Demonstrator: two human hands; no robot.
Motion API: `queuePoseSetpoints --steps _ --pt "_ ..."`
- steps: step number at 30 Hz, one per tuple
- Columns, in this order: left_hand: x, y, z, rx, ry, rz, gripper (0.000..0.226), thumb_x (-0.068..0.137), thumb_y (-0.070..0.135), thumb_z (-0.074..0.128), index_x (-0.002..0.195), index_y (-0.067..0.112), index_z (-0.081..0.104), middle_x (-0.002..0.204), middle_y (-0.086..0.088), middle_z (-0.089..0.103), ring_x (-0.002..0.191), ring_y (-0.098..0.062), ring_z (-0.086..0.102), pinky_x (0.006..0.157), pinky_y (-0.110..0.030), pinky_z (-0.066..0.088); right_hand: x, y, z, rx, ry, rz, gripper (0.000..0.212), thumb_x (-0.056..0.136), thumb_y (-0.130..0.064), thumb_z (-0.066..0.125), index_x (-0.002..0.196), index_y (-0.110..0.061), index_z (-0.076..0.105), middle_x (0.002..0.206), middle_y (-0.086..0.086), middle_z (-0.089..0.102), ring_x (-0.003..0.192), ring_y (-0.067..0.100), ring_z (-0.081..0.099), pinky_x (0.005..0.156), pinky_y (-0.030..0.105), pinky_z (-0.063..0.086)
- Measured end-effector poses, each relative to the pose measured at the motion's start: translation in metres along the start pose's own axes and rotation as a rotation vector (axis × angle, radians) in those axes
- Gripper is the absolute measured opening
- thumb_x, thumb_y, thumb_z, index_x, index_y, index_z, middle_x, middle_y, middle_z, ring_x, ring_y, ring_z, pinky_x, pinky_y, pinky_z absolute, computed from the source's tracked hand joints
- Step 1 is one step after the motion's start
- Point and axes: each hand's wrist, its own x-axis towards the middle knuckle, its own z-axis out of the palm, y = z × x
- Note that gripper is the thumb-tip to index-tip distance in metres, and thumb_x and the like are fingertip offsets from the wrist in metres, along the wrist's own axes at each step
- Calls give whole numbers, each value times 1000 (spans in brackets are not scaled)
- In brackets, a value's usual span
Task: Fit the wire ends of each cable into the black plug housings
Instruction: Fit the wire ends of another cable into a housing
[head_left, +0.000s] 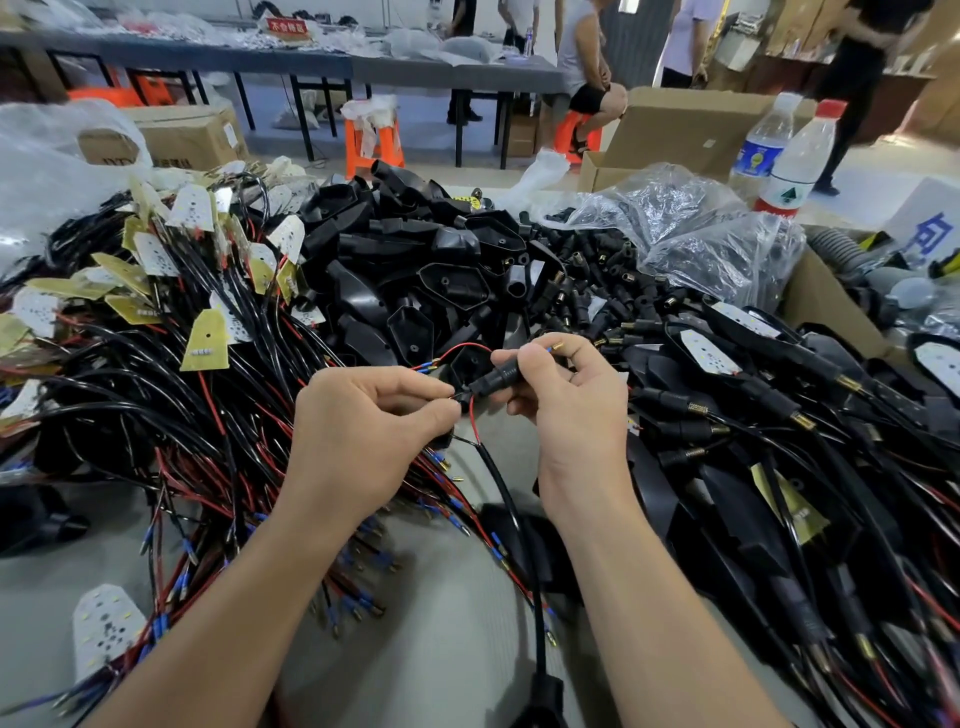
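While both hands meet just above the middle of the head view, the right hand (566, 400) curls its fingers round a slim black plug housing (498, 375), a brass tip (558, 345) showing past the forefinger. The left hand (363, 415), at its 9 o'clock, pinches thumb and forefinger on the wire ends (458, 399) at the housing's mouth. A thin red wire (470, 347) loops up toward 12 o'clock, and the black cable (506, 499) trails down to 6 o'clock. Loose housings (415, 270) heap at 12 o'clock.
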Motion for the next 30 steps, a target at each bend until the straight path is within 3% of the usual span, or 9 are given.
queuePoseSetpoints --steps 5,7,9,14,18,20,22,25,30 --pt "-4 1 5 71 -1 41 28 77 13 87 72 39 78 59 14 71 55 -8 70 52 -21 54 -5 3 6 24 -46 51 16 98 2 57 88 -10 60 83 9 78 55 13 60 55 22 50" --pt "-2 -1 4 66 9 26 27 77 14 86 71 40 78 59 15 72 55 -5 69 52 -16 51 -6 3 9 58 -78 105 18 99 1 56 85 -10 60 83 9 77 56 11 61 55 21 50" --pt "2 -4 3 18 -2 -15 25 78 16 86 72 40 80 62 14 73 58 -2 71 57 -12 51 -5 2 9 77 -87 137 18 101 -1 55 86 -9 60 85 8 77 56 12 63 56 22 51" --pt "8 -7 4 -188 -42 -137 13 75 20 91 73 29 82 66 0 76 60 -11 72 63 -22 55 -4 -1 8 75 -105 159 16 103 -4 54 89 -10 60 86 7 78 59 16 62 59 24 51" --pt "2 -4 1 -36 -9 37 35 72 41 89 101 52 72 64 17 74 59 2 70 63 -8 49 -8 -2 11 63 -200 164 19 104 -5 54 88 -13 62 84 3 77 54 10 57 58 21 52" --pt "0 0 3 -3 -21 102 28 75 50 80 99 61 70 63 19 72 53 1 64 55 -8 45 -8 -4 11 66 -199 164 20 103 -4 53 87 -12 61 80 2 76 52 11 56 57 21 52" --pt "1 -1 5 -45 -31 80 17 79 46 79 93 54 76 65 17 74 58 2 67 59 -11 50 -8 -6 9 99 -152 162 19 103 -3 53 87 -10 60 81 6 77 50 11 58 53 20 51" --pt "7 -7 2 -167 -99 -59 9 82 26 81 81 35 83 71 2 78 67 -13 75 67 -25 59 -4 -8 5 151 -59 157 20 104 -3 52 86 -10 59 85 8 78 52 13 64 52 21 49" --pt "9 -11 4 -238 -162 -155 22 86 5 80 74 23 83 70 -7 77 63 -14 72 62 -18 56 -5 -5 4 137 -47 180 21 101 -5 58 82 -12 60 87 9 78 54 14 65 55 21 47"
